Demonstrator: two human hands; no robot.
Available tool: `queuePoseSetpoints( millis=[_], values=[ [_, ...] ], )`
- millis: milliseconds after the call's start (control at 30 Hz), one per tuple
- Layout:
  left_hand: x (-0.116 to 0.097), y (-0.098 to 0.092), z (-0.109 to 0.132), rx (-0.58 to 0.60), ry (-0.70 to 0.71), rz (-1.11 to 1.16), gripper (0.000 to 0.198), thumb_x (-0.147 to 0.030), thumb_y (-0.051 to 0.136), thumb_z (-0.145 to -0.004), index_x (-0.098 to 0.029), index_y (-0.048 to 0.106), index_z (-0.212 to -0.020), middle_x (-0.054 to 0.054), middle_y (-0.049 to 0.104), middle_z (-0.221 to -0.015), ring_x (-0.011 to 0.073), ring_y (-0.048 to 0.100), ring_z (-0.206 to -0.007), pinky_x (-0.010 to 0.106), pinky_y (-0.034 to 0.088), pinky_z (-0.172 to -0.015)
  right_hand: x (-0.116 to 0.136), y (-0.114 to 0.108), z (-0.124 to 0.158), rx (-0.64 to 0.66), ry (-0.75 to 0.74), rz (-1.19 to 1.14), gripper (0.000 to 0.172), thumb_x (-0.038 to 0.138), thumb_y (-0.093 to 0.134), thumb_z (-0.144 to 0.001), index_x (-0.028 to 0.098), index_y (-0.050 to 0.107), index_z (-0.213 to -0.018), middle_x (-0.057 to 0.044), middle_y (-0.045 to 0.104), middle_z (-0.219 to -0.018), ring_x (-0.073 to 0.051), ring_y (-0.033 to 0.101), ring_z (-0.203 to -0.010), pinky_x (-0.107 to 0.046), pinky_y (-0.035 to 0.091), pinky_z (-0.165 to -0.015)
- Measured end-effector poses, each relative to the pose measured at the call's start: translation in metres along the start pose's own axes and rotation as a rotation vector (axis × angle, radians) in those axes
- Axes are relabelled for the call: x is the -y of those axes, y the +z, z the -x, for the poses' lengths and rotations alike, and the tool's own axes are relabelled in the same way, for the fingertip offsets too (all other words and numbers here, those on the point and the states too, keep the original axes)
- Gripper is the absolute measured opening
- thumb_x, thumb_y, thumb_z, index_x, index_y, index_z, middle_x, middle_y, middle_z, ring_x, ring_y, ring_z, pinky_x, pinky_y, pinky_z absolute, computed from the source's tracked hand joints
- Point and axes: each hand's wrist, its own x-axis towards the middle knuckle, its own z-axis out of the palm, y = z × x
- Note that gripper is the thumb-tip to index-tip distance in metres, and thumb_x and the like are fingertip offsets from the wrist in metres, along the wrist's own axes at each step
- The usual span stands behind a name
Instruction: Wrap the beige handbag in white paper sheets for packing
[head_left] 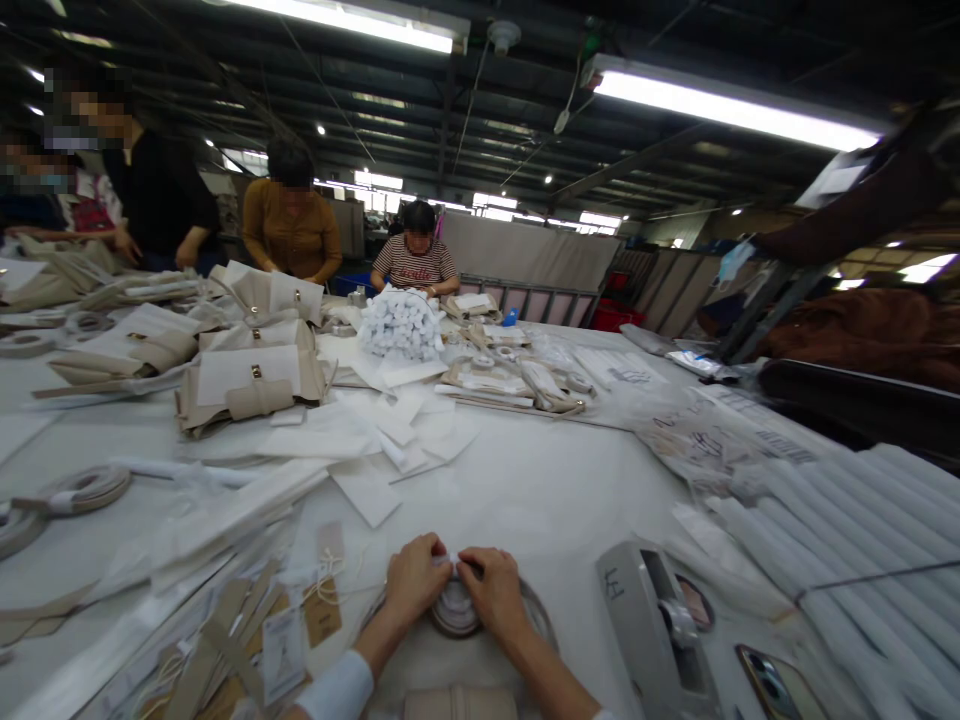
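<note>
My left hand and my right hand meet over a coiled beige strap roll near the table's front edge. Both hands have their fingers curled and pinch the roll's top, where a bit of white wrapping shows. A loose loop of the strap runs out to the right of my right hand. A beige padded piece lies just below the hands at the frame's bottom.
A grey tape dispenser and a phone lie at the right. White paper rolls fill the right edge. Tags and beige strips lie left. Beige handbags, tissue sheets and several workers stand farther back.
</note>
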Motion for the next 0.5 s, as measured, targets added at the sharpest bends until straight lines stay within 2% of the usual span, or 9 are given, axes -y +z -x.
queuePoseSetpoints(
  millis=[133, 233, 300, 367, 400, 433, 467, 500],
  values=[
    [0.001, 0.0, 0.007, 0.022, 0.029, -0.016, 0.018, -0.032, 0.052, -0.08, -0.023, 0.062, -0.091, 0.002, 0.07, -0.099, 0.0208, 0.062, -0.095, 0.028, 0.04, -0.081, 0.007, 0.002, 0.012, 0.016, 0.017, 0.069, 0.015, 0.022, 0.058, -0.085, 0.025, 0.069, -0.094, -0.004, 0.072, -0.099, -0.024, 0.062, -0.1, -0.049, 0.031, -0.102],
    [0.005, 0.001, 0.007, 0.062, 0.072, -0.026, 0.016, -0.034, 0.051, -0.081, -0.024, 0.061, -0.088, 0.0, 0.071, -0.094, 0.0211, 0.063, -0.091, 0.029, 0.04, -0.077, 0.011, -0.015, 0.026, -0.016, -0.01, 0.107, 0.029, 0.023, 0.06, -0.085, 0.029, 0.061, -0.114, -0.004, 0.067, -0.116, -0.024, 0.056, -0.113, -0.052, 0.027, -0.107],
    [0.008, 0.002, 0.007, 0.077, 0.088, -0.034, 0.017, -0.036, 0.05, -0.082, -0.025, 0.061, -0.087, -0.001, 0.071, -0.091, 0.0221, 0.064, -0.087, 0.03, 0.04, -0.075, 0.008, -0.047, 0.043, -0.117, -0.056, 0.098, 0.032, 0.026, 0.06, -0.086, 0.027, 0.059, -0.118, -0.006, 0.065, -0.12, -0.025, 0.054, -0.116, -0.051, 0.028, -0.107],
    [0.011, 0.003, 0.007, 0.078, 0.094, -0.042, 0.018, -0.039, 0.049, -0.082, -0.026, 0.061, -0.087, -0.001, 0.071, -0.089, 0.0229, 0.064, -0.086, 0.031, 0.039, -0.074, -0.006, -0.095, 0.067, -0.291, -0.038, 0.054, 0.022, 0.032, 0.056, -0.088, 0.022, 0.067, -0.105, -0.009, 0.068, -0.113, -0.026, 0.058, -0.11, -0.047, 0.034, -0.103],
    [0.012, 0.004, 0.007, 0.075, 0.094, -0.044, 0.019, -0.04, 0.049, -0.082, -0.027, 0.061, -0.088, -0.001, 0.071, -0.09, 0.0232, 0.064, -0.086, 0.031, 0.039, -0.074, -0.018, -0.122, 0.081, -0.393, 0.029, 0.02, 0.023, 0.037, 0.053, -0.089, 0.022, 0.07, -0.09, -0.009, 0.07, -0.107, -0.026, 0.06, -0.105, -0.043, 0.039, -0.099],
    [0.013, 0.004, 0.008, 0.073, 0.095, -0.046, 0.02, -0.041, 0.049, -0.082, -0.027, 0.061, -0.088, -0.001, 0.071, -0.09, 0.0233, 0.064, -0.086, 0.031, 0.039, -0.074, -0.032, -0.148, 0.097, -0.485, 0.146, -0.009, 0.03, 0.042, 0.049, -0.089, 0.021, 0.071, -0.086, -0.01, 0.07, -0.105, -0.026, 0.061, -0.102, -0.041, 0.042, -0.096],
    [0.014, 0.005, 0.008, 0.071, 0.096, -0.048, 0.02, -0.042, 0.049, -0.082, -0.027, 0.06, -0.089, -0.001, 0.07, -0.091, 0.0233, 0.064, -0.087, 0.032, 0.039, -0.075, -0.047, -0.172, 0.113, -0.567, 0.293, -0.03, 0.037, 0.048, 0.048, -0.088, 0.02, 0.071, -0.089, -0.011, 0.07, -0.103, -0.027, 0.062, -0.099, -0.04, 0.043, -0.093],
    [0.015, 0.006, 0.008, 0.07, 0.098, -0.052, 0.02, -0.042, 0.048, -0.082, -0.027, 0.06, -0.09, -0.001, 0.07, -0.091, 0.0234, 0.064, -0.087, 0.032, 0.039, -0.074, -0.063, -0.192, 0.129, -0.588, 0.446, -0.046, 0.043, 0.054, 0.047, -0.085, 0.019, 0.071, -0.091, -0.011, 0.071, -0.099, -0.028, 0.063, -0.096, -0.04, 0.045, -0.09]
  ],
)
